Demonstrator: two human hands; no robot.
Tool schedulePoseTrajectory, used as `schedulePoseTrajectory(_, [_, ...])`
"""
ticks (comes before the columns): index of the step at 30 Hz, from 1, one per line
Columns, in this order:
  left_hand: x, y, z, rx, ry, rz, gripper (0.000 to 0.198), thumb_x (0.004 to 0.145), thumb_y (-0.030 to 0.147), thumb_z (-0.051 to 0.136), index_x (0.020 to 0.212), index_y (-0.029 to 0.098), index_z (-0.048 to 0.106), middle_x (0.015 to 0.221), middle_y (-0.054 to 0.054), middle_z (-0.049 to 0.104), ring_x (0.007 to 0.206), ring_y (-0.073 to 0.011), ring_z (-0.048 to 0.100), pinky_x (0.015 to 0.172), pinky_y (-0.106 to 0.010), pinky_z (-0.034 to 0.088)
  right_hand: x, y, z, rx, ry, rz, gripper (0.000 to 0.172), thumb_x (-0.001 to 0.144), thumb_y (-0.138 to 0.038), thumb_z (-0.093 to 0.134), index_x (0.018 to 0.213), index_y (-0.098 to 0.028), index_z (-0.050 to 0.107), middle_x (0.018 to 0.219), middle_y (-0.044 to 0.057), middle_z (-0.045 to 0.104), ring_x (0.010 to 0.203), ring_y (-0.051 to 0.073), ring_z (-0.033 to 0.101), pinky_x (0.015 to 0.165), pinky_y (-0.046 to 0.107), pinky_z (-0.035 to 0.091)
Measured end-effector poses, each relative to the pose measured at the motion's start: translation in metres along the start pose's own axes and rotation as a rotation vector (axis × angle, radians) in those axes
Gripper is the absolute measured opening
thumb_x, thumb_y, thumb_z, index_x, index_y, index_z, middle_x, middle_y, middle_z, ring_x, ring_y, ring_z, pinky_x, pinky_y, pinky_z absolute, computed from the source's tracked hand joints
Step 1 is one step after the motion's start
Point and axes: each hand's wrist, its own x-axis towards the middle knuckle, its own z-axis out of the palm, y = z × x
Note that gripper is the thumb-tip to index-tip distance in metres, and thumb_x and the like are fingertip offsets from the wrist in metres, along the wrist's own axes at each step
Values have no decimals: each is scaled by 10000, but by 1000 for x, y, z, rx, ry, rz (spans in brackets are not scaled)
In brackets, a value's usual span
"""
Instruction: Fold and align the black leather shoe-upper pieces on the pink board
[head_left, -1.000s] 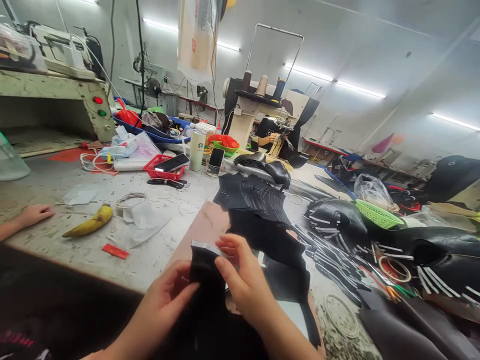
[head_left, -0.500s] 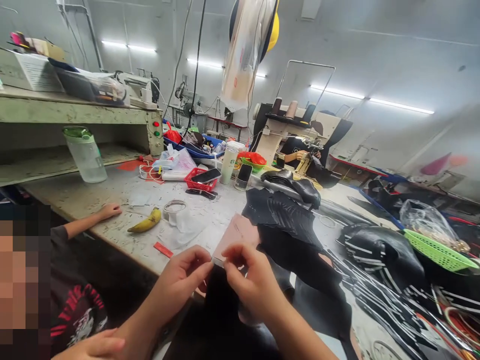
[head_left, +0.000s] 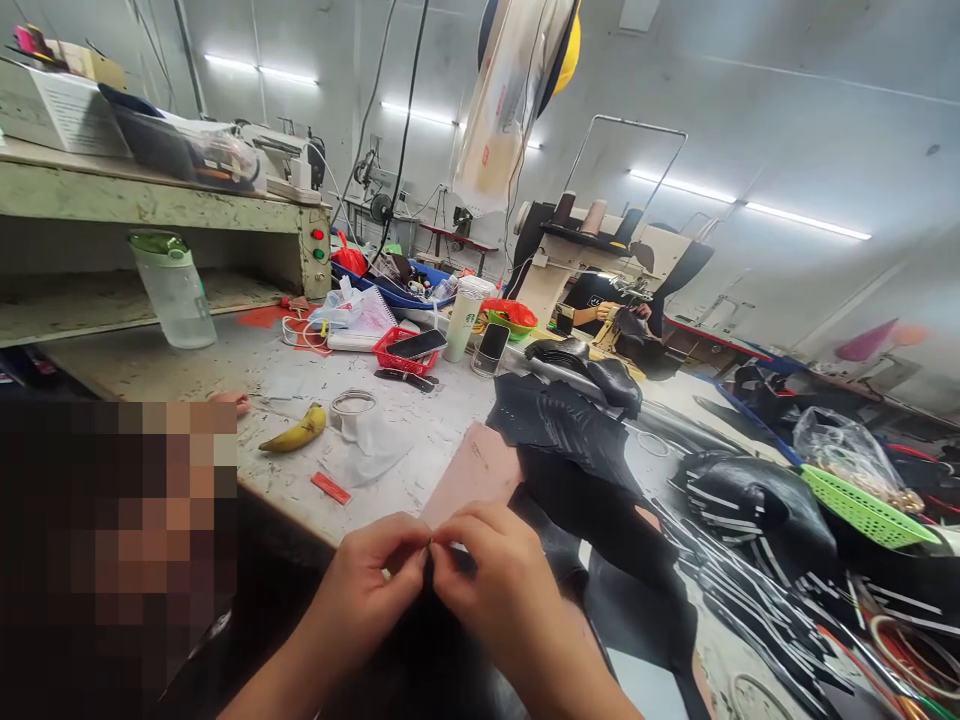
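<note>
My left hand [head_left: 382, 565] and my right hand [head_left: 491, 565] meet fingertip to fingertip at the table's front edge. Both pinch the top edge of a black leather piece [head_left: 424, 640] that hangs down below them in shadow. The small spot between the fingertips is mostly covered. Just beyond the hands lies a pale pink sheet [head_left: 480, 465]. To its right, several black leather pieces [head_left: 577, 500] are spread in a pile. A red strip [head_left: 330, 488] lies on the table left of my hands.
Left on the table are a banana [head_left: 294, 430], a tape roll [head_left: 352, 403] and a water bottle [head_left: 174, 290]. Behind stand a red basket [head_left: 409, 350], a cup [head_left: 465, 318] and a sewing machine [head_left: 555, 255]. Black strips [head_left: 765, 600] cover the right. A person leans in at left.
My fingertips have come together on the black leather's edge; before, they were slightly apart. The person at left has leaned further in, and the view has shifted slightly.
</note>
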Motion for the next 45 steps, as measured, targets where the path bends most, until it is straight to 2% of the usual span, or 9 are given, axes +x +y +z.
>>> schedulePoseTrajectory(4, [-2, -1, 4, 25, 5, 45, 180, 792, 267, 494, 747, 177, 644, 697, -11, 638, 678, -148, 585, 650, -215, 460, -7, -2, 3, -182, 122, -160, 231, 763, -83, 445, 617, -165, 604, 586, 42, 598, 539, 165, 530, 515, 287, 426])
schedulePoseTrajectory(11, [-2, 8, 11, -29, 26, 27, 190, 769, 303, 521, 686, 172, 632, 629, -3, 589, 620, -135, 540, 582, -200, 448, -11, 7, -13, 304, 43, 125, 128, 724, -128, 560, 697, -195, 667, 669, 9, 670, 603, 126, 607, 562, 210, 480])
schedulePoseTrajectory(17, [5, 22, 22, -132, -67, -37, 176, 751, 320, 542, 692, 180, 630, 613, 3, 584, 587, -126, 533, 550, -190, 453, -15, 15, -25, 342, 96, 119, 127, 758, -151, 557, 699, -187, 663, 688, 23, 669, 635, 132, 607, 588, 225, 483])
schedulePoseTrajectory(23, [5, 34, 37, -71, 11, -44, 214, 742, 342, 529, 639, 182, 626, 596, 0, 551, 587, -122, 493, 527, -178, 414, -20, 24, -31, 348, 68, 122, 115, 759, -149, 590, 697, -189, 678, 676, 15, 664, 629, 123, 600, 573, 204, 475])
schedulePoseTrajectory(27, [6, 28, 40, -21, -44, -8, 212, 763, 340, 525, 677, 187, 644, 658, -24, 612, 646, -148, 549, 545, -180, 448, -23, 20, -26, 220, 199, 119, 140, 671, -78, 563, 654, -180, 657, 639, 14, 647, 603, 134, 599, 569, 216, 476])
schedulePoseTrajectory(30, [7, 22, 41, -53, 8, -2, 184, 753, 319, 540, 670, 192, 645, 649, -9, 605, 637, -136, 545, 563, -177, 449, -24, 20, -20, 237, 277, 150, 145, 649, -77, 537, 624, -174, 640, 602, 11, 636, 563, 131, 590, 532, 214, 464])
schedulePoseTrajectory(36, [9, 16, 43, -142, -22, 12, 154, 748, 277, 555, 677, 179, 650, 625, 1, 603, 592, -120, 542, 564, -182, 444, -26, 29, -19, 485, 164, 270, 103, 713, -154, 578, 645, -179, 652, 630, 17, 636, 571, 121, 561, 527, 205, 440])
schedulePoseTrajectory(42, [11, 19, 49, -630, 36, -314, 208, 682, 364, 672, 671, 183, 569, 611, 18, 559, 555, -101, 501, 529, -183, 425, -43, 35, -27, 1170, 311, 717, 211, 800, -380, 589, 703, -198, 544, 706, -4, 616, 506, 83, 449, 493, 196, 376])
schedulePoseTrajectory(45, [14, 23, 47, -905, 142, -518, 292, 603, 340, 728, 678, 199, 484, 616, 29, 563, 540, -110, 507, 505, -196, 433, -76, 49, -56, 1233, 268, 780, 288, 775, -432, 640, 655, -191, 538, 579, -11, 573, 482, 92, 438, 487, 203, 363])
